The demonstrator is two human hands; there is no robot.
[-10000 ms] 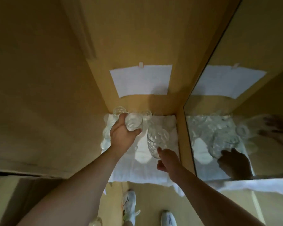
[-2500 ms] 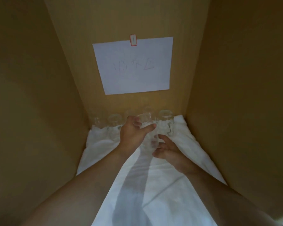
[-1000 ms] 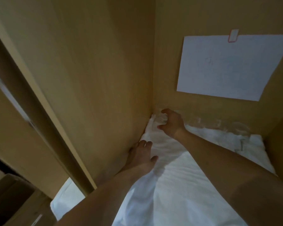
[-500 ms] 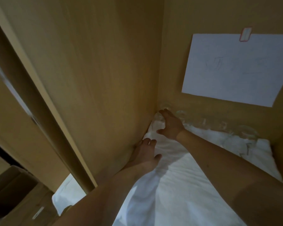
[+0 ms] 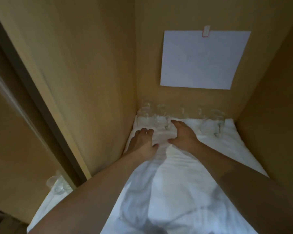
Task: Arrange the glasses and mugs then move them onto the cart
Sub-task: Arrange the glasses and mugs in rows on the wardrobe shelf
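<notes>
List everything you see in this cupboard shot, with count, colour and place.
Glasses: about five, clear, in a row along the back wall, on the cloth.
White cloth: one, covering the shelf.
Paper sheet: one, white, clipped to the back wall.
Lower glasses: a few, clear, bottom left outside the compartment.
Left hand: flat on the cloth by the left wall.
Right hand: flat on the cloth, fingertips near the glasses.

White cloth on cupboard shelf

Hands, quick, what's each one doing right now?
Left hand: open, flat on the white cloth, holding nothing.
Right hand: open, resting on the cloth, holding nothing.
</notes>
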